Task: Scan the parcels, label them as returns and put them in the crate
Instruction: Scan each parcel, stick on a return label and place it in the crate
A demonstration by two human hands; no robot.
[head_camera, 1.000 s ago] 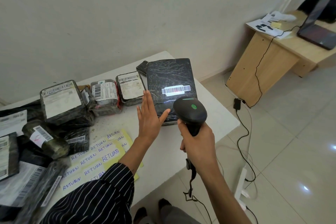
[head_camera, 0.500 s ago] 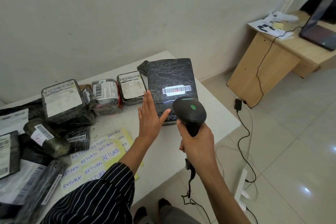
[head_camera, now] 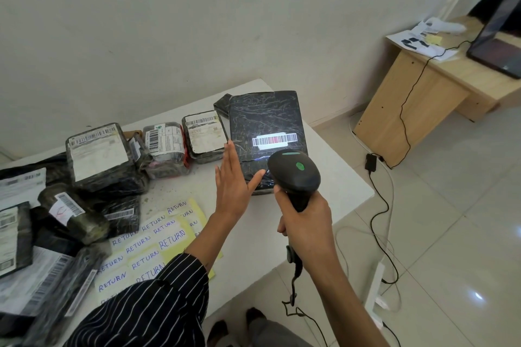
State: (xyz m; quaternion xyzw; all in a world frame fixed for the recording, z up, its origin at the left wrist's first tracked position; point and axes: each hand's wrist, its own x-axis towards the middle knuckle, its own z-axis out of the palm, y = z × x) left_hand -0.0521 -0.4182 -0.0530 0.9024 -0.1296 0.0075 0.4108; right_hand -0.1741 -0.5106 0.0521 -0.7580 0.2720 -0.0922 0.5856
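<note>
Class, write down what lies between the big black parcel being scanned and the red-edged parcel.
Head view: one smaller white-labelled parcel, between big black parcel and red-edged parcel.

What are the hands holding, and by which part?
Right hand grips the barcode scanner by its handle. Left hand holds nothing: straight fingers beside the black parcel.

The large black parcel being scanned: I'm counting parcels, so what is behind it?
A smaller black plastic-wrapped packet peeks out behind the large black parcel's far-left corner; its rest is covered.
</note>
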